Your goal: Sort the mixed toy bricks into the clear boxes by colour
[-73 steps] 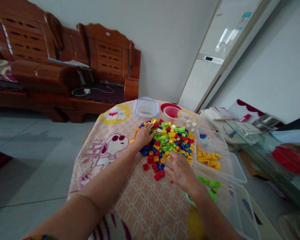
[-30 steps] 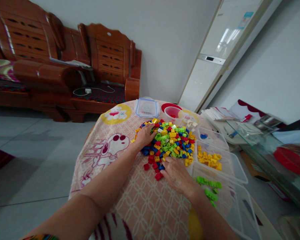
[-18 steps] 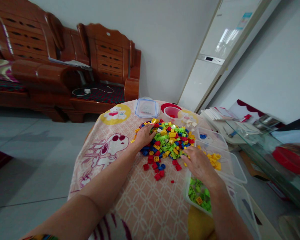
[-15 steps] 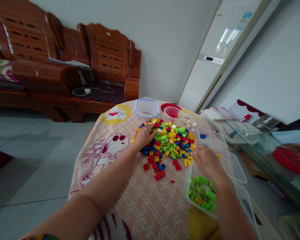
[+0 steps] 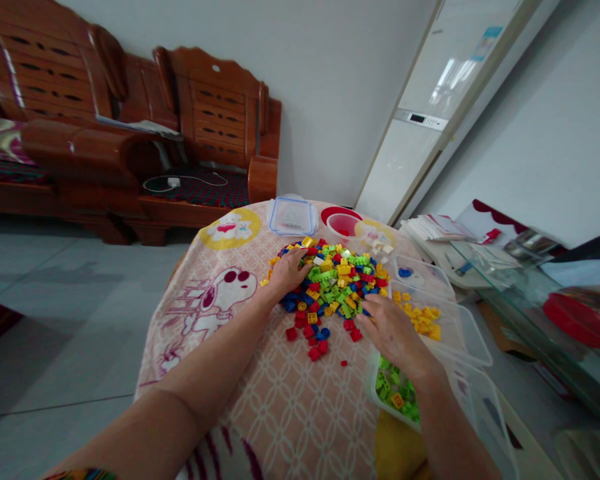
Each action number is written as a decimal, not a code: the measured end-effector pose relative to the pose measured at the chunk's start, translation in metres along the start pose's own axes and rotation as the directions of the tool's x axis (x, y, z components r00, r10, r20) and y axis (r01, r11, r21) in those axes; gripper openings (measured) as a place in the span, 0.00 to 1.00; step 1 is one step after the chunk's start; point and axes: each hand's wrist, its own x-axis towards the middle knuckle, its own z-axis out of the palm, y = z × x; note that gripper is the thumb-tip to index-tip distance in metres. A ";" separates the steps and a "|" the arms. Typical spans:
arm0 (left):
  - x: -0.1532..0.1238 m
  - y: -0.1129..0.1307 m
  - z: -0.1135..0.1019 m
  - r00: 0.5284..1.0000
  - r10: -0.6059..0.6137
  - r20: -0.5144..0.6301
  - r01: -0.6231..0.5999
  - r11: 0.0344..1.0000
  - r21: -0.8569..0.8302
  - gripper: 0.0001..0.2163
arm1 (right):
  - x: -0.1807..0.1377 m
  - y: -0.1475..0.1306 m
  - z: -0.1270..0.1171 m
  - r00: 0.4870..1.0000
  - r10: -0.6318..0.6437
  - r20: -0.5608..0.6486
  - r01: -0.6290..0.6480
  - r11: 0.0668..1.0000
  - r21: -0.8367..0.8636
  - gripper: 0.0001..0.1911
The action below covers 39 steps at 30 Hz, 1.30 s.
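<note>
A loose heap of small toy building bricks [image 5: 343, 277] in yellow, green, red and blue lies on the round table. My left hand [image 5: 287, 272] rests on the heap's left side, fingers stretched over the bricks. At the lower right edge of the heap is my right hand [image 5: 393, 330], with thumb and forefinger apart beside blue and yellow bricks. Under that wrist, a clear plastic box [image 5: 373, 393] contains green bricks [image 5: 395, 387] and a yellow one. Yellow bricks [image 5: 420, 317] sit in another clear container just beyond the hand.
A patterned cloth [image 5: 280, 407] covers the table. Behind the heap are a blue-rimmed clear lid [image 5: 293, 216] and a clear bowl [image 5: 344, 225]. A small clear tray [image 5: 433, 273] bears blue bricks. To the right stands a glass-topped table [image 5: 520, 313]; wooden chairs [image 5: 220, 127] are at the back.
My right hand has moved left and slightly down to the edge of the heap, uncovering the yellow bricks in their container. My left hand has stayed on the heap.
</note>
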 end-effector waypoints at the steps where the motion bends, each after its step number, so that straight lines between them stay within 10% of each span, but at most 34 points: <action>1: 0.000 0.000 0.000 1.000 0.003 -0.002 -0.003 1.000 -0.003 0.20 | 0.000 -0.010 0.004 0.999 -0.047 0.000 0.047 0.998 0.031 0.13; 14: -0.001 -0.002 0.003 0.999 0.026 -0.033 -0.027 1.000 -0.012 0.19 | 0.000 -0.066 0.048 0.980 -0.109 0.166 0.145 0.965 -0.219 0.22; 39: -0.001 -0.002 0.002 1.000 0.021 -0.011 -0.021 1.000 -0.018 0.20 | 0.003 -0.046 0.018 0.997 -0.053 0.049 0.060 0.986 -0.153 0.15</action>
